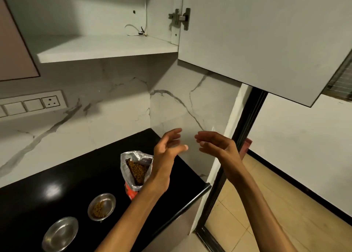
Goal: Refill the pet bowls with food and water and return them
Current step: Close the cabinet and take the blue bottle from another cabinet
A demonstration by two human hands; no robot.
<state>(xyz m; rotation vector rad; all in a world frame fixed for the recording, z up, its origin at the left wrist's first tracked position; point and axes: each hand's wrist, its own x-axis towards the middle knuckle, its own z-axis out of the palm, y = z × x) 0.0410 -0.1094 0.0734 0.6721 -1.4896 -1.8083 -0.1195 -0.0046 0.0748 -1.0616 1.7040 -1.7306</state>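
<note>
Both hands are raised in the air above the right end of the black desk, palms turned toward each other with a gap between them. The left hand has its fingers loosely spread and grasps nothing; the right hand is likewise released, fingers relaxed and pointing toward 10 o'clock. Neither touches anything.

Just below the left hand, at its 7 o'clock, an opened food bag stands upright on the desk, its silver lining folded open and brown kibble visible inside; the left wrist passes in front of its right edge. At 7 o'clock from the bag sits 1 steel bowl holding a small heap of kibble. Further toward 7 o'clock, near the desk's front edge, a second steel bowl sits with no kibble in it; whether it holds water cannot be told. The 2 bowls are near each other but apart.

At 12 o'clock from the hands, a wall cupboard stands open: its white shelf carries a loop of thin cable near the back corner, and the cupboard door swings out to the right on a metal hinge. A switch panel with a socket is set in the marble wall at 9 o'clock. Tan floor tiles show at 4 o'clock.
</note>
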